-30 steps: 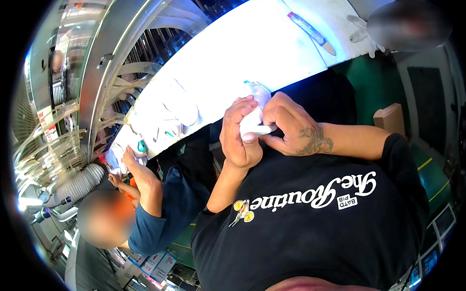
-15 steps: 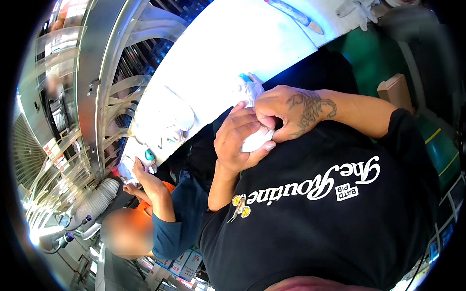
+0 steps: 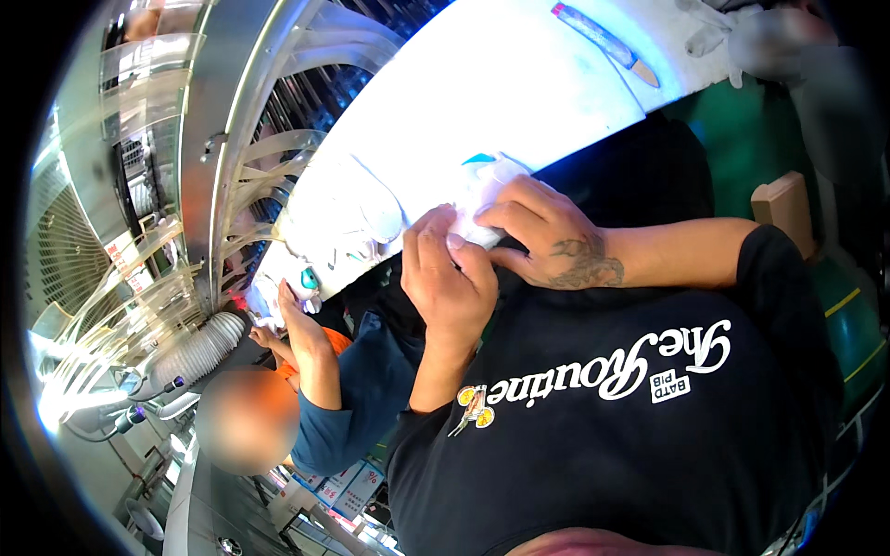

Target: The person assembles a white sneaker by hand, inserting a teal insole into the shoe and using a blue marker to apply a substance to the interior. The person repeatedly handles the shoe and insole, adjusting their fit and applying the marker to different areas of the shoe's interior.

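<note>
Both of my hands meet at the near edge of the bright white table, on a white piece (image 3: 478,190) with a teal patch. Glare and fingers hide much of it, so its kind is unclear. My left hand (image 3: 447,283) pinches its near side with bent fingers. Close beside it, my right hand (image 3: 542,230), with a tattooed wrist, curls its fingers over the right side of the same piece. The fingertips of both hands almost touch.
The white table (image 3: 519,83) carries a long slim tool (image 3: 607,44) with a tan tip and more white pieces (image 3: 371,213). At left a co-worker's hand (image 3: 295,301) is at a white-and-teal piece (image 3: 309,278). Clear curved tubes (image 3: 278,153) line the machine; a cardboard box (image 3: 781,211) stands right.
My hands have moved from in front of my shirt out to the table edge. The white part cupped in my left palm earlier is now mostly hidden. The view has shifted slightly.
</note>
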The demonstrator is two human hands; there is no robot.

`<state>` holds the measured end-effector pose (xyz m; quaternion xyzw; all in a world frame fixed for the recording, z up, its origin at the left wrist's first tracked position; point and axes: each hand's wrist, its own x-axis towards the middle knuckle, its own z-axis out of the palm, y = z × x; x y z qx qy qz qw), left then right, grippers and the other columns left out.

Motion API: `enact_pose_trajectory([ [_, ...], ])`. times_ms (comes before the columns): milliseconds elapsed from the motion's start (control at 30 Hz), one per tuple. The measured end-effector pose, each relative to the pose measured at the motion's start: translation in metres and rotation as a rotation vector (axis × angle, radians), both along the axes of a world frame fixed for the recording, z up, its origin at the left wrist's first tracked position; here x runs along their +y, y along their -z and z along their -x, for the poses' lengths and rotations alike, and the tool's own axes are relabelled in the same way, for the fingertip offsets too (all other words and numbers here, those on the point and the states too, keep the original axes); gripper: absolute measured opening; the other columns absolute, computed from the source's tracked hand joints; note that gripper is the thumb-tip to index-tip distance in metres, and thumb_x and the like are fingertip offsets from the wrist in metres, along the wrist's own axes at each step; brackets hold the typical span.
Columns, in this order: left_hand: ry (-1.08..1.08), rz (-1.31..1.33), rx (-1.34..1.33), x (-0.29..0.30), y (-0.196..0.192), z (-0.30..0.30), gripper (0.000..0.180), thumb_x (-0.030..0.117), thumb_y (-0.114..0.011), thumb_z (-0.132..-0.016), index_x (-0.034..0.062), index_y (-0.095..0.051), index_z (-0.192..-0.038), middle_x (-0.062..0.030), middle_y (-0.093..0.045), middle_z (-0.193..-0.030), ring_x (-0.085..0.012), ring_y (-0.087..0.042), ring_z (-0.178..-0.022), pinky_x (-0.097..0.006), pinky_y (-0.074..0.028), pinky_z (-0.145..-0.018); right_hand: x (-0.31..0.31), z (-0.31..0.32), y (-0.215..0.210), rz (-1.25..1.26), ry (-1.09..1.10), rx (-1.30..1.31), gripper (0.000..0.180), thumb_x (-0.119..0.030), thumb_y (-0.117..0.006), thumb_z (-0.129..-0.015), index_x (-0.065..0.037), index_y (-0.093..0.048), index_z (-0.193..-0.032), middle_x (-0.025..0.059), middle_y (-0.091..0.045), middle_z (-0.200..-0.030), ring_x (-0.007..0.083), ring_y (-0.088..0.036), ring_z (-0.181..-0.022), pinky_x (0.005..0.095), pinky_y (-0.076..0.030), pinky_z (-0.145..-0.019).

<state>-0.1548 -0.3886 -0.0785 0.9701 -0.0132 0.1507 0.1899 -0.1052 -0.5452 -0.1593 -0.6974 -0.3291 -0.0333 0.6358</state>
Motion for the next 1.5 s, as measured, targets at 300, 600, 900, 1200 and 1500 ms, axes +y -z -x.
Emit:
enact_pose_trajectory([
  [300, 0.333, -0.042, -0.050, 0.023, -0.006, -0.029, 0.036, 0.019, -0.084, -0.086, -0.0061, -0.070, -0.108, -0.0211, -0.073, -0.107, -0.0367, -0.072, -0.092, -0.042, -0.061, -0.079, -0.007, -0.039, 0.000, -0.045, -0.226, 0.076, 0.030, -0.017, -0.088, -0.080, -0.009, -0.060, -0.086, 0.0100, -0.060, -0.090, 0.0350, -0.064, -0.086, 0.0465, -0.051, -0.075],
  [600, 0.514, 0.038, 0.037, 0.044, -0.013, -0.042, 0.052, 0.031, -0.099, -0.078, -0.0009, -0.071, -0.108, -0.0148, -0.072, -0.104, -0.0328, -0.072, -0.087, -0.040, -0.059, -0.074, -0.001, -0.073, 0.015, -0.088, -0.507, 0.110, 0.040, -0.025, -0.094, -0.079, -0.012, -0.057, -0.085, 0.0051, -0.066, -0.087, 0.0285, -0.068, -0.076, 0.0417, -0.051, -0.066],
  [900, 0.395, 0.066, -0.038, 0.048, -0.002, -0.037, 0.036, 0.016, -0.095, -0.075, 0.0024, -0.071, -0.099, -0.0131, -0.073, -0.098, -0.0311, -0.070, -0.078, -0.040, -0.058, -0.068, -0.002, -0.079, 0.005, 0.305, -0.473, 0.326, 0.056, -0.051, -0.095, -0.077, -0.011, -0.063, -0.099, 0.0063, -0.070, -0.093, 0.0266, -0.071, -0.085, 0.0417, -0.056, -0.073],
  [1200, 0.378, 0.134, -0.063, 0.068, 0.026, 0.015, 0.063, 0.029, -0.099, -0.078, -0.0037, -0.062, -0.116, -0.0209, -0.071, -0.110, -0.0412, -0.069, -0.095, -0.048, -0.058, -0.083, 0.007, -0.021, 0.038, 0.177, -0.086, -0.024, 0.057, -0.039, -0.100, -0.066, -0.010, -0.062, -0.098, 0.0094, -0.064, -0.098, 0.0341, -0.066, -0.093, 0.0470, -0.055, -0.080],
  [1500, 0.026, -0.045, -0.005, 0.047, 0.023, 0.050, 0.047, 0.018, -0.087, -0.092, -0.0029, -0.063, -0.127, -0.0243, -0.065, -0.123, -0.0426, -0.066, -0.108, -0.046, -0.055, -0.094, 0.014, 0.002, 0.036, 0.176, -0.111, -0.102, 0.058, -0.022, -0.097, -0.074, -0.005, -0.067, -0.121, 0.0110, -0.062, -0.119, 0.0349, -0.062, -0.114, 0.0445, -0.055, -0.098],
])
